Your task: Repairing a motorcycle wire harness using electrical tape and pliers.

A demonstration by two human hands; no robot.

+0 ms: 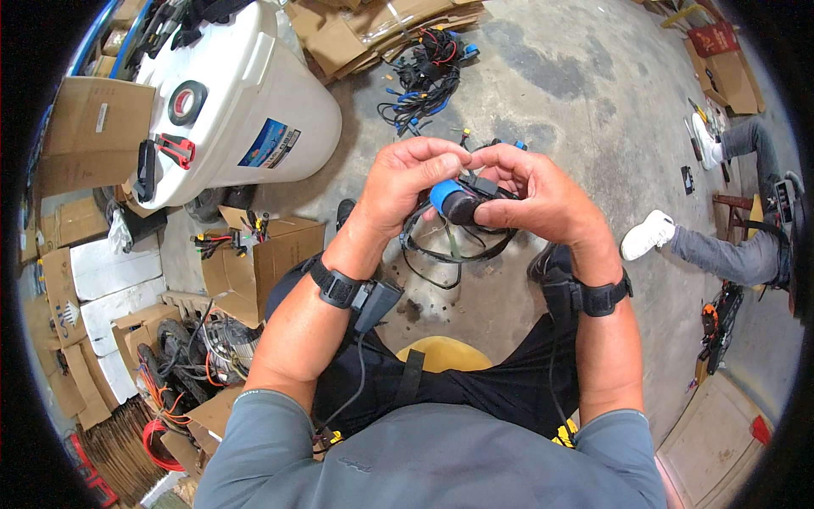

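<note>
Though open — carton of wiring.

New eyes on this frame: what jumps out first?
The blue-and-black cylindrical part at the left hand and right hand, near centre. Then the big white tub, upper left, with a tape roll on top, and the tangle of cables on the floor, top centre.

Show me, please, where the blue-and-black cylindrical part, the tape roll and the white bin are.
Blue-and-black cylindrical part (460, 207), head view: its black end.
Tape roll (199, 103), head view: its black outer ring.
White bin (305, 114), head view: its side wall.
</note>
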